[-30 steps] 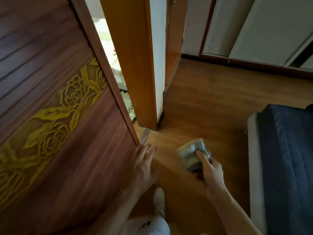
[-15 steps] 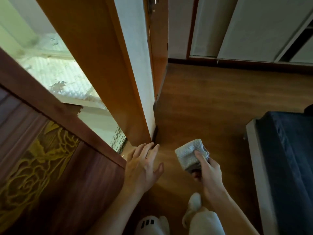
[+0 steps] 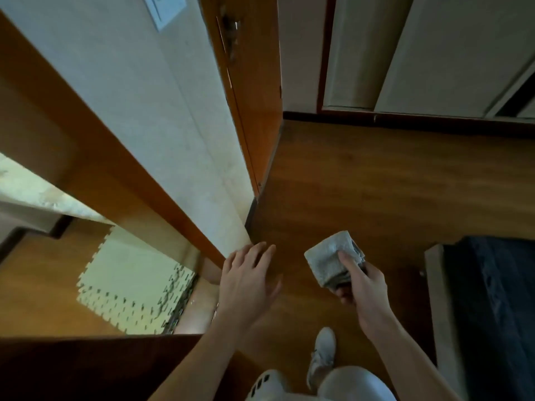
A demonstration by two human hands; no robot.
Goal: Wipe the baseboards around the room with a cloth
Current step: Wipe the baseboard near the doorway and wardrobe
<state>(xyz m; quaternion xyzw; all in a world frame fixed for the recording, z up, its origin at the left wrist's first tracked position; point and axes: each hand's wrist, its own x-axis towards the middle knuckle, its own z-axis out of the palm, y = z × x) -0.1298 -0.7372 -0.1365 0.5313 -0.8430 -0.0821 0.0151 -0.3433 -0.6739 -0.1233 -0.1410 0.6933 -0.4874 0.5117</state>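
My right hand pinches the folded cloth; my left hand hangs spread beside it, near the wall corner.

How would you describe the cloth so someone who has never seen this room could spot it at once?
Find the brown wooden floor right of the white wall corner. Ahead of the white shoe, the right hand grips a folded cloth. It is the only pale grey, nubby thing there; the left hand beside it holds nothing.
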